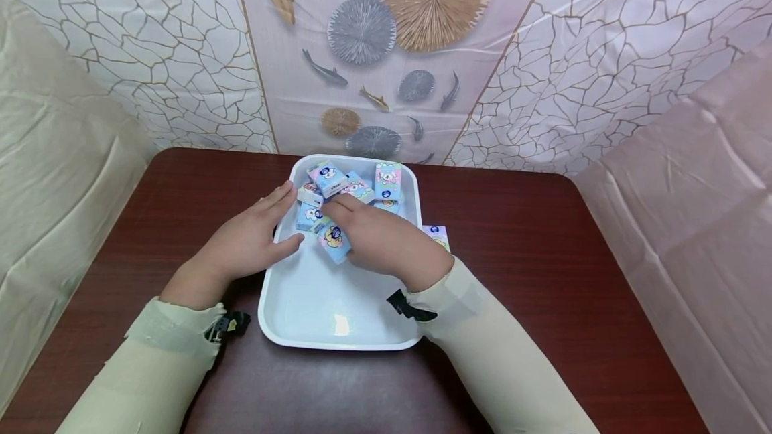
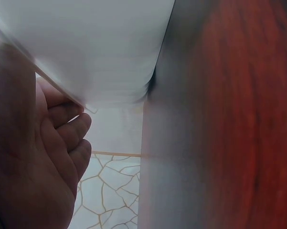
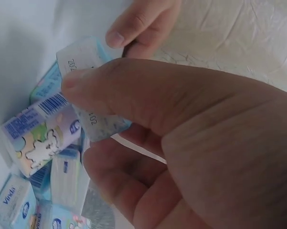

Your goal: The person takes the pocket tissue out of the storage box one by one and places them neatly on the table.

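Observation:
My right hand (image 1: pixel 382 236) pinches a small blue tissue pack (image 1: pixel 334 244) with a yellow cartoon figure, tilted over the white tray (image 1: pixel 338 307). In the right wrist view, the thumb presses the pack's white end (image 3: pixel 74 57), which carries printed digits. More tissue packs (image 1: pixel 388 181), blue and pink with cartoon prints, lie heaped at the tray's far end. My left hand (image 1: pixel 247 236) rests at the tray's left rim, thumb over the inside. In the left wrist view, its loosely bent fingers (image 2: pixel 76 129) lie along the outside, below the rim.
Outside the tray, by its right rim, lies another tissue pack (image 1: pixel 437 236), partly hidden by my right arm. The dark wooden table (image 1: pixel 519 273) reaches back to a patterned wall covering (image 1: pixel 374 106). Pale cloth sheets hang at both sides.

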Action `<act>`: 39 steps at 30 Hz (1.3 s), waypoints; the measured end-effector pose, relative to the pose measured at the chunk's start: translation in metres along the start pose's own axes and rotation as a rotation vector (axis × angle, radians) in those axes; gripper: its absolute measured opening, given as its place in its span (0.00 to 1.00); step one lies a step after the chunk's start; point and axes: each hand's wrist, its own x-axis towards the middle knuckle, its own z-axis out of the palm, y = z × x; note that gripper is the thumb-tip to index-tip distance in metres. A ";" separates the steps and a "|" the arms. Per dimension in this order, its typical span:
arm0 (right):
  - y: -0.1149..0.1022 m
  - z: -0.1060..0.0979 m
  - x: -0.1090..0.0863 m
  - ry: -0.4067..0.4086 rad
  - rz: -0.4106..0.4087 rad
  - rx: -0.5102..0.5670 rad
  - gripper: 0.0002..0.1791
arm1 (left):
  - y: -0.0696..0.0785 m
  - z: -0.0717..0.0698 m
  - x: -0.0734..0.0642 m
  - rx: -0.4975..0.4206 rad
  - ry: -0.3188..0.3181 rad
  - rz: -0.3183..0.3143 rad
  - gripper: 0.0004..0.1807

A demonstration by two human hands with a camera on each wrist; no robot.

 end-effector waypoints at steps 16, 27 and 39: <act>0.010 -0.013 -0.022 0.025 0.085 0.015 0.46 | 0.001 -0.001 0.000 0.004 -0.021 -0.019 0.52; 0.017 -0.014 -0.037 0.074 0.106 0.082 0.47 | 0.003 -0.002 -0.001 0.008 -0.028 -0.019 0.52; 0.023 -0.020 -0.064 0.135 0.137 0.140 0.45 | 0.001 -0.001 0.000 0.000 -0.024 -0.015 0.51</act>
